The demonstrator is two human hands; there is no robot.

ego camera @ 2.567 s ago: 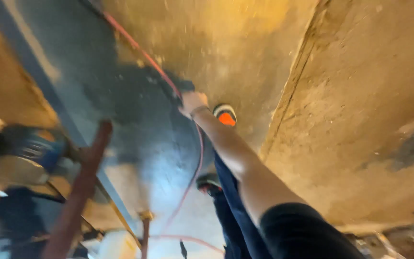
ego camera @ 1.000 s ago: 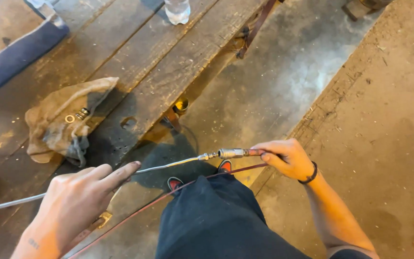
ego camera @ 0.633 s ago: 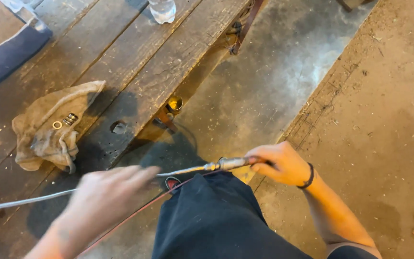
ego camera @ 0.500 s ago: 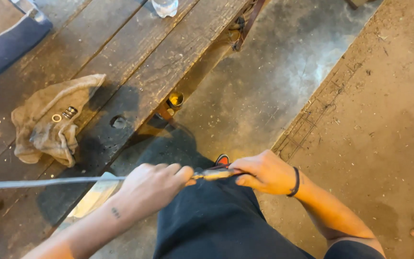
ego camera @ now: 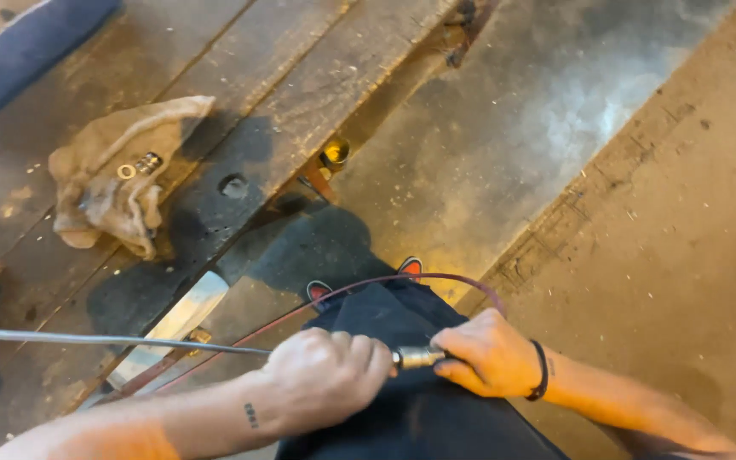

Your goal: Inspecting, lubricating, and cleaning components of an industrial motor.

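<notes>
Below, the left hand (ego camera: 330, 379) is clenched around a thin metal rod (ego camera: 87, 339), while the right hand (ego camera: 491, 353) grips the silver fitting (ego camera: 417, 358) at its end. A crumpled rag (ego camera: 117, 175) lies on the wooden tabletop (ego camera: 300, 77).

My workbench (ego camera: 300, 60) of worn, dark wooden planks runs across the upper left, above a stained concrete floor (ego camera: 641, 221). A crumpled tan rag (ego camera: 104, 183) lies on the planks, a washer and small metal fittings (ego camera: 138, 164) resting on it. A dark blue padded piece (ego camera: 27, 51) sits at the far edge.
</notes>
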